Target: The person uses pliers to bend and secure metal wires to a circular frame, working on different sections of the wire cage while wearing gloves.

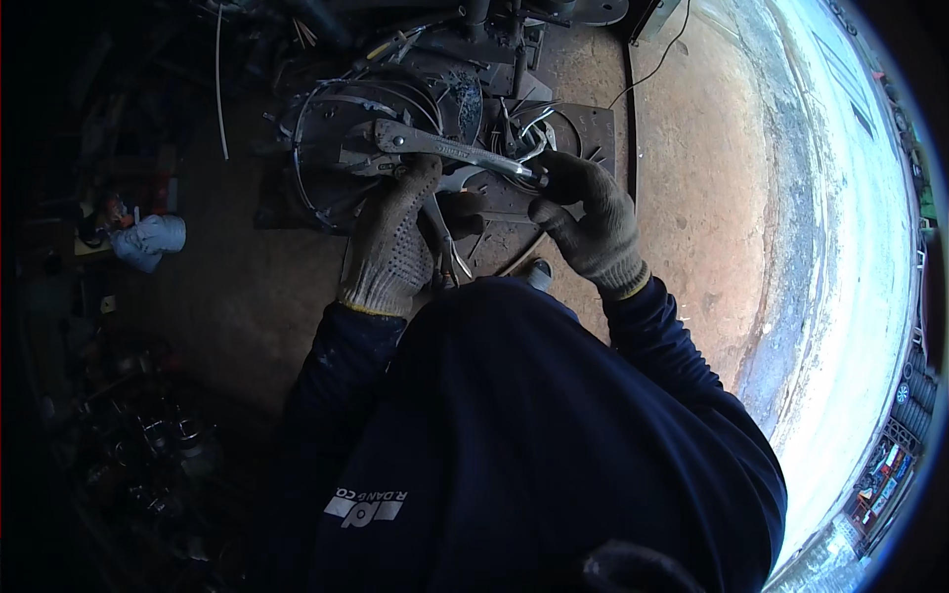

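A pair of silver locking pliers (457,149) is held up over a dark metal work surface, its jaws toward the left and its two handles spread apart. My left hand (390,242), in a grey knitted glove with dots, grips the pliers just behind the jaws. The lower handle (444,233) slants down beside that hand. My right hand (598,219), gloved too, has its fingers curled around the adjusting screw (538,179) at the upper handle's end. Its thumb is bent below the screw, and the exact fingertip contact is hard to see.
Coiled cable (300,148) and loose wires lie on the metal plate (595,127) beneath the pliers. A dark upright bar (633,119) stands at its right edge. One shoe (538,274) shows on the brown floor (692,198). A pale cloth-like bundle (150,240) sits at far left.
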A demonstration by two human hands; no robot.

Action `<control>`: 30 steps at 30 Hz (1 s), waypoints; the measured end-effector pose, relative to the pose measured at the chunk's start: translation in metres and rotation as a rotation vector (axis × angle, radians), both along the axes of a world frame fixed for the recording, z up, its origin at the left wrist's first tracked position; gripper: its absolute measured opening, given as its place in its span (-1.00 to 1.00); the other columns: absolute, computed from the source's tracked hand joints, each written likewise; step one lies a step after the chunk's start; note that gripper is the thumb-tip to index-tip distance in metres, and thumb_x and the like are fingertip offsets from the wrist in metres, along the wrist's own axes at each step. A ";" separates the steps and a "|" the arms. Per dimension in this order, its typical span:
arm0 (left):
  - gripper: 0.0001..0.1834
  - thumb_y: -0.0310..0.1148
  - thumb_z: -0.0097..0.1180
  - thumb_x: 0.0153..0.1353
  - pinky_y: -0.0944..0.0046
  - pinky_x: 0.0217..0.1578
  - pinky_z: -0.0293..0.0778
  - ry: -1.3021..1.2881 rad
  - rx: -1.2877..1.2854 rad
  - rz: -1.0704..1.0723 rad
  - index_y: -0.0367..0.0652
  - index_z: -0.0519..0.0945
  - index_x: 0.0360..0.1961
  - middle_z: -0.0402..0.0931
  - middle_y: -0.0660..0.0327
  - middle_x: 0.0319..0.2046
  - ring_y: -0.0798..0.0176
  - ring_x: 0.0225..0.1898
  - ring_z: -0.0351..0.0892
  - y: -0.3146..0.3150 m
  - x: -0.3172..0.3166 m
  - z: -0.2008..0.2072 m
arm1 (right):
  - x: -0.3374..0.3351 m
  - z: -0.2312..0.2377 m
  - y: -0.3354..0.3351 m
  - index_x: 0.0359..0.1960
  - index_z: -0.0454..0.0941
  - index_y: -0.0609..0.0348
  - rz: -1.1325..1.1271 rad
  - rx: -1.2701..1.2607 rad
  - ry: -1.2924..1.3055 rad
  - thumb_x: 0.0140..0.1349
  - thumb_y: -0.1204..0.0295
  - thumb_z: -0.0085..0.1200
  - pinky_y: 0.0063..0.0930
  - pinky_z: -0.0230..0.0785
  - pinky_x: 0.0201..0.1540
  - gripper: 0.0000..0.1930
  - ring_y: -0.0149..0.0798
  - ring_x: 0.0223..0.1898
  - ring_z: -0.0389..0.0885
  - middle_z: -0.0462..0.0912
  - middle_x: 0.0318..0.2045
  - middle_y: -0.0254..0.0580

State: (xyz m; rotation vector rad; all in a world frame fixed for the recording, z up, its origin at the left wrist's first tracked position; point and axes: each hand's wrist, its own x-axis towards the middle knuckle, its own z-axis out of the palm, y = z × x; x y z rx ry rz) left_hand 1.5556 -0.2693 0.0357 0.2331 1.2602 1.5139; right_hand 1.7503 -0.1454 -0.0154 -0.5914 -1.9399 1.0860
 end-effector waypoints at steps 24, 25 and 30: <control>-0.65 -0.20 0.20 0.39 0.22 -0.37 0.74 -0.002 0.061 -0.007 -0.28 0.60 -0.02 0.67 0.06 -0.21 0.12 -0.32 0.78 -0.001 0.003 0.008 | 0.001 -0.001 -0.001 -0.20 0.66 0.26 0.277 -0.737 -0.080 0.39 0.12 0.20 -0.38 0.49 -0.36 -0.63 -0.35 -0.43 0.64 0.68 -0.46 -0.23; -0.66 -0.21 0.20 0.38 0.22 -0.37 0.74 0.026 0.070 -0.014 -0.28 0.59 -0.02 0.67 0.07 -0.22 0.13 -0.31 0.78 -0.001 0.003 0.009 | 0.005 -0.012 0.009 -0.05 0.63 0.30 0.459 -0.999 -0.042 0.43 0.08 0.14 -0.33 0.57 -0.22 -0.57 -0.27 -0.29 0.70 0.72 -0.32 -0.14; -0.60 -0.18 0.19 0.39 0.28 -0.27 0.74 0.157 -0.013 -0.073 -0.30 0.59 0.04 0.67 0.04 -0.14 0.22 -0.26 0.76 0.001 0.007 0.001 | -0.006 -0.011 -0.005 0.33 0.37 0.29 0.272 -0.303 -0.109 0.29 0.09 0.29 -0.23 0.54 0.13 -0.29 -0.05 0.06 0.67 0.63 0.05 0.09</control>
